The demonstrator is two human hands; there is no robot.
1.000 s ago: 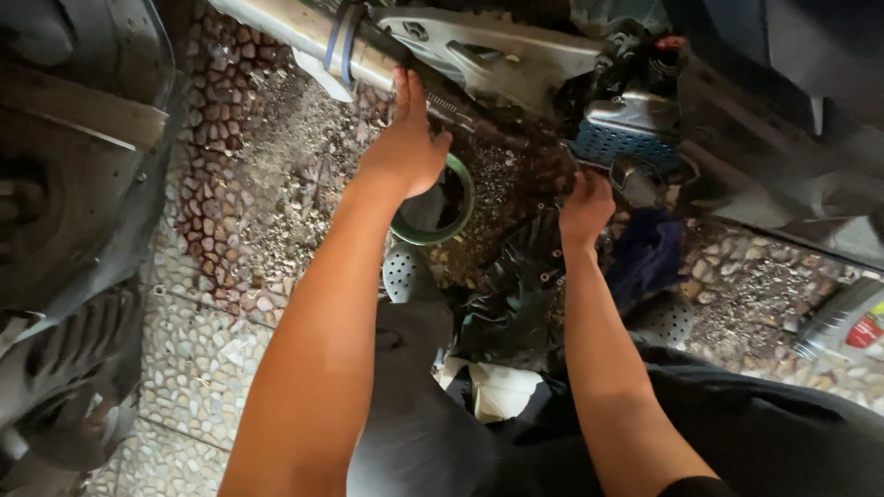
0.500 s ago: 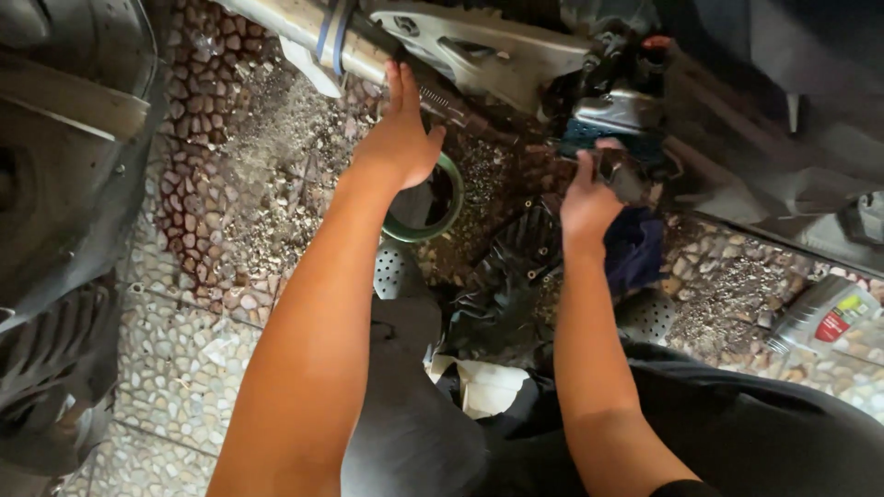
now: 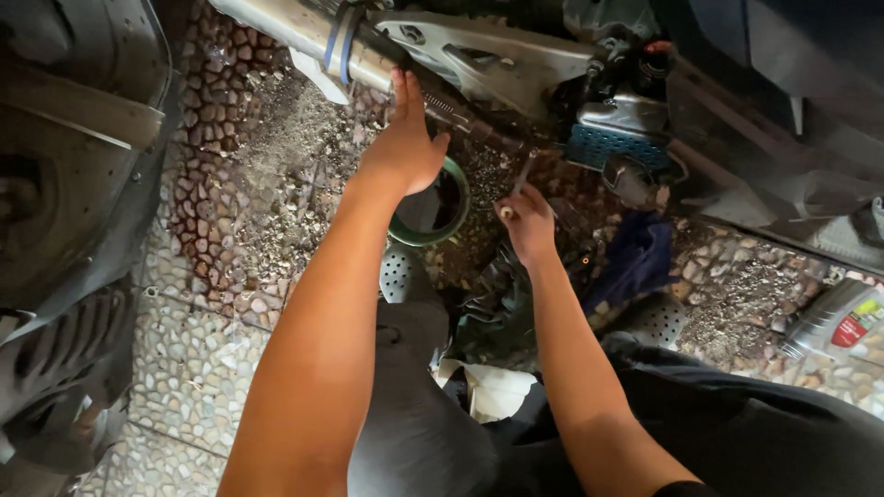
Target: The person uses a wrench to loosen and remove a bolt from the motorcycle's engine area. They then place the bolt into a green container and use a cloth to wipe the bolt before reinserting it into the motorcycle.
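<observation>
L hand (image 3: 405, 147), fingers flat & open, rests on the metal pipe (image 3: 304, 32) running upper-left to centre. R hand (image 3: 527, 221) is closed round a thin tool (image 3: 517, 184) angled up toward frame centre.

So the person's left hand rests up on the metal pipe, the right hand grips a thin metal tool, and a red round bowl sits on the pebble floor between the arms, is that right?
Not quite: the round bowl is green-rimmed, not red. The head view shows it on the pebble floor between the arms. The rest holds: the left hand rests up on the silver metal pipe, and the right hand grips a thin metal tool.
</observation>
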